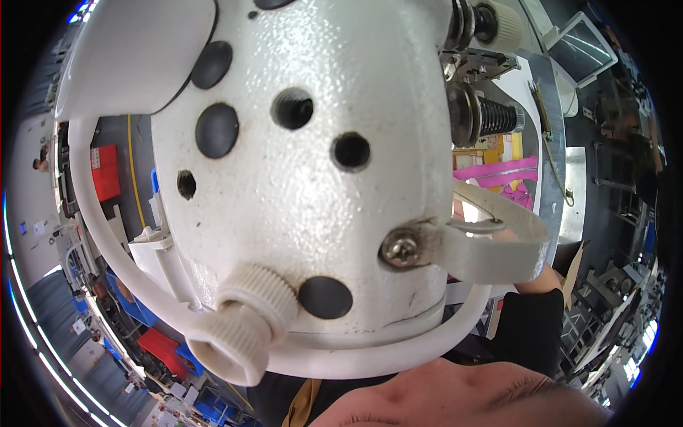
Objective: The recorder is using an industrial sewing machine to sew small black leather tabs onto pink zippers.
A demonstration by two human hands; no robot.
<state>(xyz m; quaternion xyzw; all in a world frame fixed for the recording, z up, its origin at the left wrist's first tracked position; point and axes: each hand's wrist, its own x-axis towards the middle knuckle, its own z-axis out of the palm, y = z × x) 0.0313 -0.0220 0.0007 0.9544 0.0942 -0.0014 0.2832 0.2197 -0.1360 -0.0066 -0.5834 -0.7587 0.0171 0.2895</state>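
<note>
The white head of a machine (327,85), like a sewing machine, fills the middle of the view, with several round holes and black plugs. It carries a ridged white knob (252,313), spring tension dials (491,114) and a curved white bracket (498,256). At the right, a bare wrist from a black sleeve, seemingly my right hand (535,281), reaches behind the bracket; its fingers are mostly hidden. Beyond lie pink strips (498,171) on the work surface. My left hand is not in view.
A small screen (580,46) stands at the upper right. Red bins (105,171), blue bins (135,302) and further benches (114,356) are at the left. Part of a person's head (455,402) is at the bottom edge, close below the machine.
</note>
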